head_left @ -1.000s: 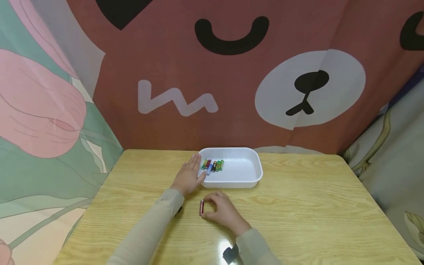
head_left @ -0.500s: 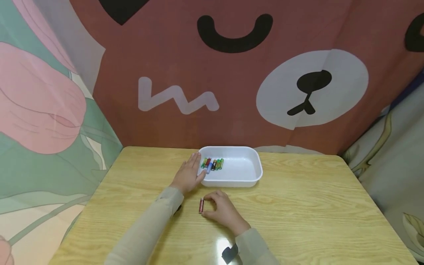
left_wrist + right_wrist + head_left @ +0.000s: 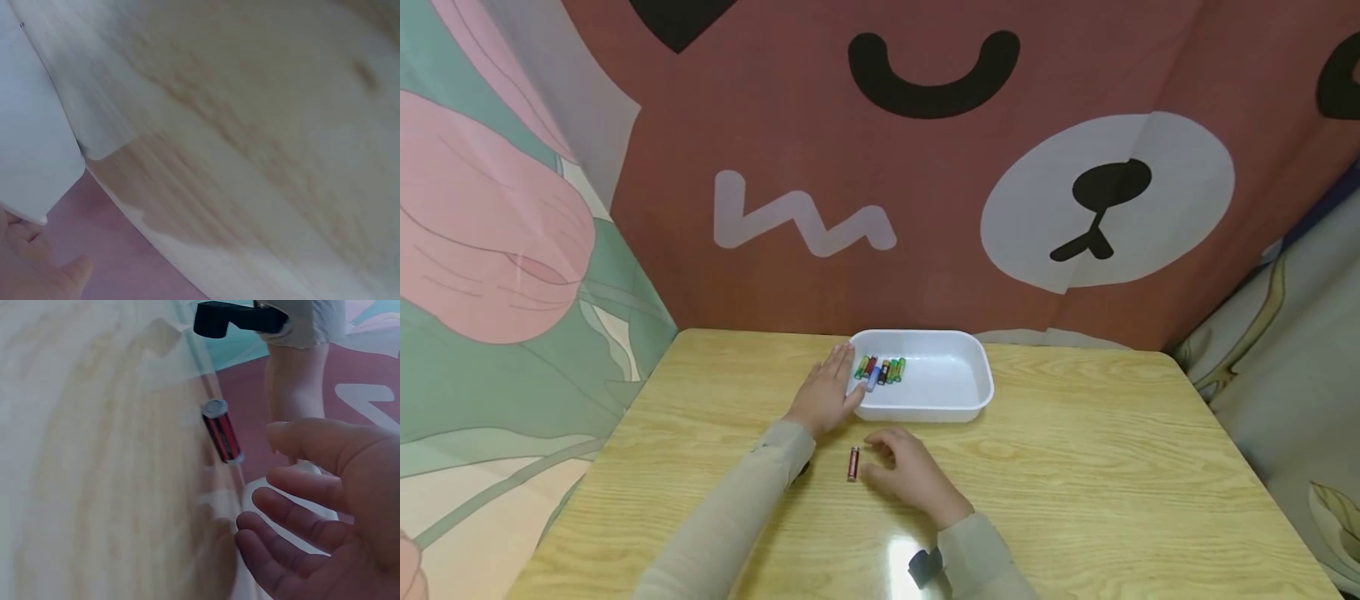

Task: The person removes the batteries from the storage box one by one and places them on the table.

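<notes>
A red battery (image 3: 853, 464) lies on the wooden table in front of the tray. My right hand (image 3: 906, 471) is just to its right, fingers loosely bent and apart from it. The right wrist view shows a gap between that hand's fingertips (image 3: 247, 522) and the battery (image 3: 222, 432). My left hand (image 3: 823, 393) lies with straight fingers along the left end of the white tray (image 3: 917, 413), thumb at its near corner. Inside the tray's left part are several small batteries (image 3: 891, 371), green, red, dark and blue. In the left wrist view only part of the left hand (image 3: 37, 265) shows, beside the tray.
The wooden table (image 3: 1112, 467) extends to both sides and toward the front. Behind it hangs a cloth backdrop (image 3: 940, 250) with a bear print, close to the tray's far edge. A dark wrist camera (image 3: 925, 567) sits on the right sleeve.
My right hand has let go of the red battery and drawn back slightly to the right. The battery stays on the table. My left hand keeps its place at the tray.
</notes>
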Action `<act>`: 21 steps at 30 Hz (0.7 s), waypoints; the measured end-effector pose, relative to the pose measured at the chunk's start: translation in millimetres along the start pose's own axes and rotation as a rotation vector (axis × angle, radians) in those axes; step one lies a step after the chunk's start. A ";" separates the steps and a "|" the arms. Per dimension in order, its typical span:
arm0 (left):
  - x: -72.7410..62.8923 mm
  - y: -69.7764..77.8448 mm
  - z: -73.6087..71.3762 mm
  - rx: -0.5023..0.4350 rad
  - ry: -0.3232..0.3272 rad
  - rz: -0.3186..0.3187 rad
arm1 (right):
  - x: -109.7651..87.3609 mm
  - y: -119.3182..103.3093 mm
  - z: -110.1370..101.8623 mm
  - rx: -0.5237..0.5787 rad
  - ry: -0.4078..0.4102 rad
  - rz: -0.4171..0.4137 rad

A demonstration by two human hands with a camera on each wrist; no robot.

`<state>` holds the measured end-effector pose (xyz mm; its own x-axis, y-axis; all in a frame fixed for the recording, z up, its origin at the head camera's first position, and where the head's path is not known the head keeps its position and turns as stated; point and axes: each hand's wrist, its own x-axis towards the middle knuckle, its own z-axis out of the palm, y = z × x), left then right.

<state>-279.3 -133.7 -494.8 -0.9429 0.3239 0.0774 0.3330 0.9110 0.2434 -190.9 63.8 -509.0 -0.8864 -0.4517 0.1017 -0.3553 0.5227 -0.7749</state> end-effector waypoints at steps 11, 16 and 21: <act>-1.6 2.1 -2.3 0.004 -0.003 -0.004 | -1.0 -11.5 -20.5 0.004 0.101 -0.053; -2.8 2.5 -2.8 0.001 -0.010 0.001 | -3.1 -15.5 -33.4 0.003 0.175 -0.053; -1.0 2.2 -3.2 -0.001 -0.013 -0.005 | -2.4 -15.3 -46.9 0.009 0.275 -0.081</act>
<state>-277.6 -132.8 -491.2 -0.9443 0.3228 0.0639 0.3284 0.9124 0.2443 -197.2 90.8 -468.2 -0.9028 -0.2784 0.3278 -0.4268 0.4860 -0.7627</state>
